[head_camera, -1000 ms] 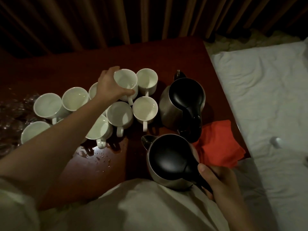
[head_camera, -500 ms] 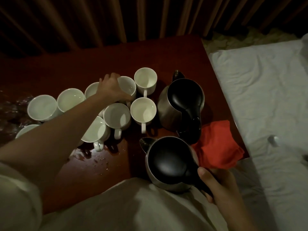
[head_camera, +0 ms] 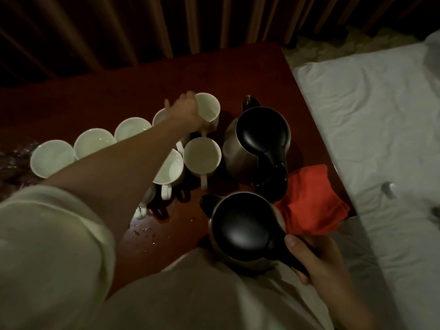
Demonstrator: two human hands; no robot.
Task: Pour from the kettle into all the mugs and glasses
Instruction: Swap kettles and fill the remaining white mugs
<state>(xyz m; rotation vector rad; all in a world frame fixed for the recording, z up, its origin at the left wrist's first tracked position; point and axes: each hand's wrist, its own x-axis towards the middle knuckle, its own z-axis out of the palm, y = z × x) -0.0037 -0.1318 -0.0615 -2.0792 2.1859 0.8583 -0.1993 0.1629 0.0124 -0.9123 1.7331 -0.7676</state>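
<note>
Head view: kettle point(head_camera: 240, 228) upright, spout pointing seemingly toward mugs point(head_camera: 202, 157).

A steel-bodied kettle with a black lid point(head_camera: 240, 228) sits just beside the right hand point(head_camera: 316, 256), which grips its black handle; its dark spout points away toward the mugs. A second steel kettle with a black lid point(head_camera: 258, 144) stands upright beyond it, well clear of that hand. The left hand point(head_camera: 184, 110) holds the rim of a white ceramic mug point(head_camera: 207, 110), upright at the far end of the cluster. Just nearer stands another white mug point(head_camera: 202, 156), handle toward the person. More white mugs point(head_camera: 94, 142) run in a row leftward of the left hand.
</note>
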